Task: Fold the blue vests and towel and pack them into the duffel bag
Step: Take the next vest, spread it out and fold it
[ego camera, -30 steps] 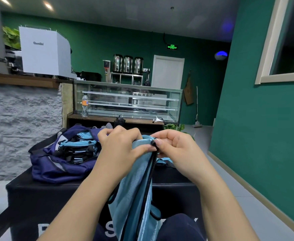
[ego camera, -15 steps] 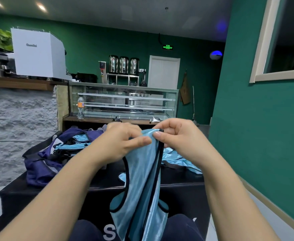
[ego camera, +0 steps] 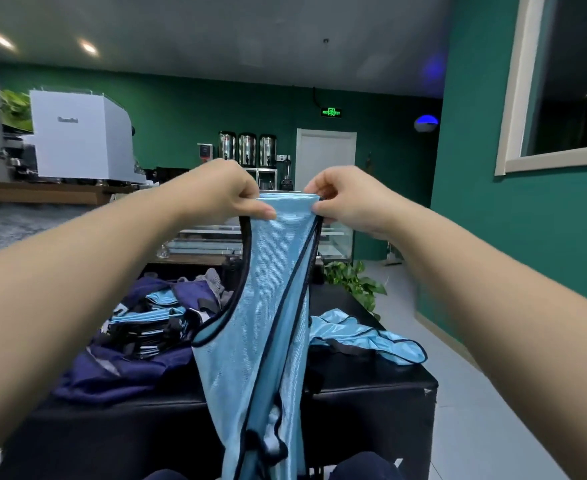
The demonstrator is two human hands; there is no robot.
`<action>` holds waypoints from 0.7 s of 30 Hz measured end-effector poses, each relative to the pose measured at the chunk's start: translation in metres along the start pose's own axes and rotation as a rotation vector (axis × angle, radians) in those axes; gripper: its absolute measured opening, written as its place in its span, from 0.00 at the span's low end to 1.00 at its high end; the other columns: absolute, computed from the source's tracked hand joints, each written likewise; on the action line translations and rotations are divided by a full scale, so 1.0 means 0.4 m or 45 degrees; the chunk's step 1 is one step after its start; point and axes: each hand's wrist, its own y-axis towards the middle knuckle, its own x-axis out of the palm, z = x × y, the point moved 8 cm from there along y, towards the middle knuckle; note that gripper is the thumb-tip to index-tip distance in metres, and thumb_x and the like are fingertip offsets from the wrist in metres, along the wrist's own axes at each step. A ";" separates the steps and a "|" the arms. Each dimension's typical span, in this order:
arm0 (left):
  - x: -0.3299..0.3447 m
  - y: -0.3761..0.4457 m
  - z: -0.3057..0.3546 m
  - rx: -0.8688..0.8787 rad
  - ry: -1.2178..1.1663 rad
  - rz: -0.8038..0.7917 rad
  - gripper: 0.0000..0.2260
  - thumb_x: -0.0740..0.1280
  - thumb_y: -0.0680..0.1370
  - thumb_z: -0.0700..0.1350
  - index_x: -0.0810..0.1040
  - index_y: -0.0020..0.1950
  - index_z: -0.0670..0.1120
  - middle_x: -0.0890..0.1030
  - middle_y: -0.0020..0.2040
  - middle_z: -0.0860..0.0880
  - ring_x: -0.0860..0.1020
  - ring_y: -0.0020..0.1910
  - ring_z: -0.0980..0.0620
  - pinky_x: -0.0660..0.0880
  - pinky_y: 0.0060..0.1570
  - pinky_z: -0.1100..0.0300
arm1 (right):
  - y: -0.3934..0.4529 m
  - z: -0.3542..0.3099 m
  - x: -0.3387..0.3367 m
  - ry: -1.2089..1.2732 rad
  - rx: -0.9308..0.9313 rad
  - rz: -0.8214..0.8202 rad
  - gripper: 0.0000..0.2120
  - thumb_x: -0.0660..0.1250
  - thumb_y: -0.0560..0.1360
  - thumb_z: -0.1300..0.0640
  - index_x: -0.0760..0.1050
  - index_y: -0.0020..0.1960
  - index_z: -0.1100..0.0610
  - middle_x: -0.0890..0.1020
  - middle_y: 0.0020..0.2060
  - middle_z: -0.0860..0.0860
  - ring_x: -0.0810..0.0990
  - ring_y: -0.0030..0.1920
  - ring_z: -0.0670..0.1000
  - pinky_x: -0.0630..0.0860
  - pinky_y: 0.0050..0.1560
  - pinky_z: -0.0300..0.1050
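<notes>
At frame centre, held vest: a light blue vest (ego camera: 271, 306) with dark trim is held up in the air above the near edge of a black table (ego camera: 371, 393).
Surroundings: a navy duffel bag (ego camera: 119, 368) is seen lying open on the table at lower left, with folded blue vests (ego camera: 153, 315) stacked inside it; a second, unfolded blue vest (ego camera: 361, 336) is spread on the table at right of centre, well apart from the bag.
Background: a white machine (ego camera: 77, 133) is set on a counter at upper left, a glass display case (ego camera: 209, 242) is partly hidden behind the held vest, and a potted plant (ego camera: 351, 282) is seen just past the table's far corner.
Obstruction: the bag's right end and the middle of the table are covered from view by the hanging vest.
Vest axis: the long axis is vertical, the shoulder strap being uppermost and the hem running out of the bottom of the frame.
Left hand: the left hand (ego camera: 222, 194) is clamped on the left end of the strap, pinched between thumb and curled fingers.
Right hand: the right hand (ego camera: 347, 199) is pinched on the right end of the same strap, so that the strap is stretched flat between the two hands.
</notes>
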 end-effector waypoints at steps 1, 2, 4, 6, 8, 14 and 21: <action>-0.009 0.002 0.007 0.007 -0.008 0.011 0.24 0.67 0.73 0.59 0.67 0.30 0.41 0.64 0.28 0.45 0.61 0.29 0.49 0.58 0.30 0.57 | 0.006 -0.016 0.000 -0.191 -0.038 -0.025 0.09 0.64 0.76 0.67 0.78 0.46 0.54 0.82 0.44 0.51 0.80 0.44 0.51 0.80 0.46 0.44; -0.017 0.005 0.013 0.007 -0.038 0.026 0.24 0.66 0.74 0.58 0.66 0.29 0.42 0.63 0.27 0.46 0.61 0.28 0.49 0.58 0.29 0.58 | 0.011 -0.032 -0.001 -0.332 -0.064 -0.035 0.12 0.62 0.76 0.68 0.79 0.48 0.54 0.82 0.46 0.51 0.80 0.46 0.52 0.79 0.46 0.45; -0.027 0.007 0.024 0.011 -0.117 0.067 0.24 0.66 0.75 0.57 0.64 0.28 0.43 0.61 0.27 0.47 0.59 0.27 0.51 0.56 0.29 0.58 | 0.020 -0.055 -0.001 -0.466 -0.076 -0.058 0.16 0.58 0.74 0.72 0.79 0.50 0.56 0.81 0.47 0.53 0.78 0.45 0.54 0.76 0.38 0.42; -0.033 0.009 0.034 0.017 -0.175 0.096 0.24 0.66 0.76 0.57 0.63 0.28 0.43 0.60 0.27 0.46 0.57 0.26 0.52 0.54 0.28 0.58 | 0.029 -0.073 0.000 -0.592 -0.072 -0.069 0.15 0.56 0.73 0.72 0.77 0.48 0.57 0.78 0.42 0.52 0.74 0.41 0.53 0.68 0.31 0.37; -0.037 0.011 0.042 0.013 -0.196 0.106 0.24 0.66 0.75 0.57 0.64 0.28 0.42 0.61 0.28 0.46 0.57 0.26 0.53 0.54 0.28 0.59 | 0.036 -0.085 0.003 -0.733 -0.064 -0.064 0.12 0.56 0.73 0.71 0.73 0.45 0.58 0.72 0.35 0.51 0.70 0.37 0.52 0.62 0.27 0.38; -0.025 0.012 0.008 -0.090 -0.152 0.051 0.19 0.70 0.74 0.54 0.77 0.38 0.37 0.71 0.30 0.45 0.64 0.28 0.51 0.61 0.28 0.60 | 0.048 -0.073 0.025 -0.518 0.047 -0.044 0.11 0.54 0.75 0.69 0.74 0.43 0.62 0.71 0.32 0.52 0.66 0.31 0.49 0.60 0.27 0.41; -0.004 0.006 -0.022 -0.240 -0.267 0.329 0.15 0.68 0.76 0.48 0.77 0.32 0.42 0.70 0.27 0.47 0.64 0.24 0.57 0.59 0.24 0.65 | 0.040 -0.064 0.040 -0.151 0.071 -0.015 0.12 0.60 0.79 0.54 0.68 0.37 0.57 0.63 0.27 0.49 0.59 0.27 0.48 0.55 0.27 0.41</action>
